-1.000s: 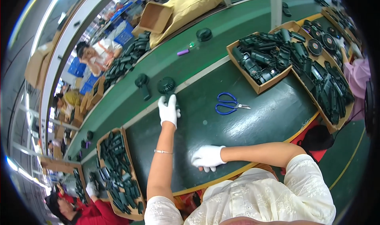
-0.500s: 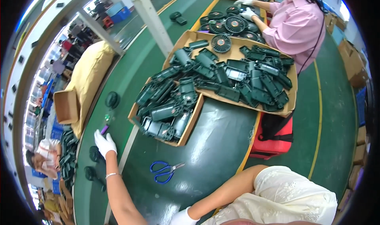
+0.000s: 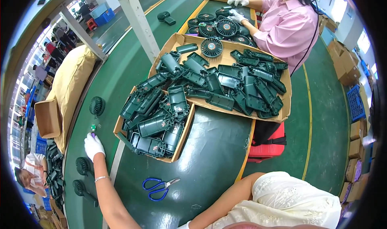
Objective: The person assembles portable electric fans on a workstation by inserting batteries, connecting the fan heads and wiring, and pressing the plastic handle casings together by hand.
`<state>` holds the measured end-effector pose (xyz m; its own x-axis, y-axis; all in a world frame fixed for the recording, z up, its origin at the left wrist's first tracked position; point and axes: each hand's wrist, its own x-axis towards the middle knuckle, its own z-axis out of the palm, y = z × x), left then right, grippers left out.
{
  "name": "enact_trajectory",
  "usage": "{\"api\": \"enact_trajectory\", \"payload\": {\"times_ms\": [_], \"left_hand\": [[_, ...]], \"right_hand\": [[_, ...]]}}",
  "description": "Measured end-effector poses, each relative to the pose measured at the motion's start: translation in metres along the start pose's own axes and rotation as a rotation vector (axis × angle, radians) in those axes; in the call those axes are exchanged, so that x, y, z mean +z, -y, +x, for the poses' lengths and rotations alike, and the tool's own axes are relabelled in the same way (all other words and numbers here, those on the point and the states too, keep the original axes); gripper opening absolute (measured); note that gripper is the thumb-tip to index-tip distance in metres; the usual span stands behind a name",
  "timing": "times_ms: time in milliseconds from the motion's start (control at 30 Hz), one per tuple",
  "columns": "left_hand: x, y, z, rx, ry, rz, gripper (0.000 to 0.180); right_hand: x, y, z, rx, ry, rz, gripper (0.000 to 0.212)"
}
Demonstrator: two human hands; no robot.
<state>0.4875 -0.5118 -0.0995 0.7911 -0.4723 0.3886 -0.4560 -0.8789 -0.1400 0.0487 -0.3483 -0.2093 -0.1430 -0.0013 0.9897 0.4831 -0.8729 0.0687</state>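
My left hand (image 3: 94, 147), in a white glove, reaches onto the green belt at the left. Its fingertips close around a small purple battery (image 3: 93, 135), mostly covered by the fingers. Just beyond lies a small green circuit board (image 3: 93, 127), and past it a dark green round fan head (image 3: 97, 106). Two handheld fans, one nearer (image 3: 79, 187) and one farther (image 3: 83, 165), rest on the belt beside my forearm. Only a sliver of my right hand's white glove (image 3: 184, 225) shows at the lower edge; its fingers are out of the picture. Blue-handled scissors (image 3: 160, 188) lie on the table between my arms.
A small cardboard box (image 3: 183, 138) and a larger cardboard tray (image 3: 288, 104) hold many dark green casings. Beyond them, a co-worker in a pink shirt (image 3: 288, 23) handles fans with gloved hands. A white post (image 3: 137, 21) rises by the belt. A red case (image 3: 268, 150) stands under the tray.
The view has shifted, so the table things appear farther left and lower. My left fingertips now cover more of the purple battery. My right hand has slipped mostly below the lower edge.
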Motion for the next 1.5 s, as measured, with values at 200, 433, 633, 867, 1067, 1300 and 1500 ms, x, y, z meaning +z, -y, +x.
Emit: {"api": "enact_trajectory", "payload": {"times_ms": [200,433,633,867,1067,1300,1500], "left_hand": [[-0.049,-0.001,-0.055,-0.200,0.366,-1.026,0.038],[-0.164,0.011,-0.168,-0.430,0.317,-1.513,0.030],[-0.233,0.027,-0.283,-0.473,0.300,-1.507,0.031],[-0.254,-0.015,-0.383,0.187,0.387,-0.913,0.027],[-0.278,-0.037,-0.422,0.009,0.782,-0.856,0.035],[-0.278,-0.002,-0.468,-0.081,0.611,-0.915,0.035],[-0.279,0.073,-0.506,-0.319,-0.029,-0.583,0.020]], "right_hand": [[-0.042,-0.122,0.130,1.343,1.450,1.589,0.030],[-0.023,-0.125,0.129,2.289,1.079,1.535,0.037],[0.000,-0.133,0.100,2.413,0.381,1.926,0.065],[-0.010,-0.164,0.098,2.451,0.403,1.847,0.068],[-0.011,-0.159,0.101,2.463,0.584,2.168,0.048],[-0.016,-0.157,0.126,2.479,0.305,1.782,0.048],[-0.019,-0.169,0.109,2.270,0.476,1.588,0.043]]}}
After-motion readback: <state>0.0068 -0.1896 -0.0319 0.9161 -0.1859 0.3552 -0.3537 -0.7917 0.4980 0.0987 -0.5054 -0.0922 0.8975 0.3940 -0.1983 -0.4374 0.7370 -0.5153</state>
